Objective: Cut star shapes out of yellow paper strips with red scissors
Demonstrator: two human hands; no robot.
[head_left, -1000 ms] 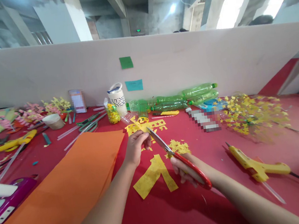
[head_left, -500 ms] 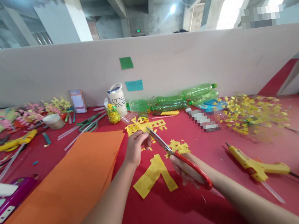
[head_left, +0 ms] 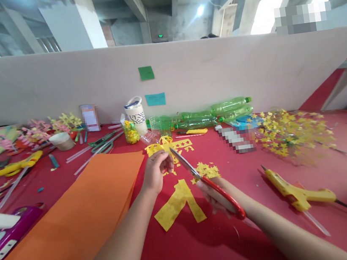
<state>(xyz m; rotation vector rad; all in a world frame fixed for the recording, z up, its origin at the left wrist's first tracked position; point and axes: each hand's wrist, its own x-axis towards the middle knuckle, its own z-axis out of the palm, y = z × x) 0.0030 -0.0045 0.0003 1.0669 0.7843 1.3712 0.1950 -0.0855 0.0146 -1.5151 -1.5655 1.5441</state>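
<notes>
My right hand point(head_left: 215, 192) is wrapped round the red handles of a pair of scissors point(head_left: 184, 162), whose blades point up and left. Close to the blade tips, the fingers of my left hand point(head_left: 158, 170) are pinched together on what looks like a small piece of yellow paper point(head_left: 167, 147), mostly hidden. Behind that hand lie yellow paper offcuts point(head_left: 185, 143) with star-shaped holes. A heap of small yellow stars point(head_left: 207, 170) rests just beyond my right hand. Nearer to me, yellow paper strips point(head_left: 172, 207) lie on the red table between my forearms.
Orange sheets point(head_left: 76, 215) cover the left side, beside a purple device point(head_left: 11, 236). A yellow glue gun point(head_left: 300, 194) lies right, below a spray of yellow stars point(head_left: 292, 131). Green bottles point(head_left: 198, 122), a white cup point(head_left: 135, 116) and a yellow cutter point(head_left: 196, 131) stand or lie along the back.
My left hand and the yellow piece at its fingertips have shifted slightly, the fingers curling a little more. The scissors stay almost in the same place.
</notes>
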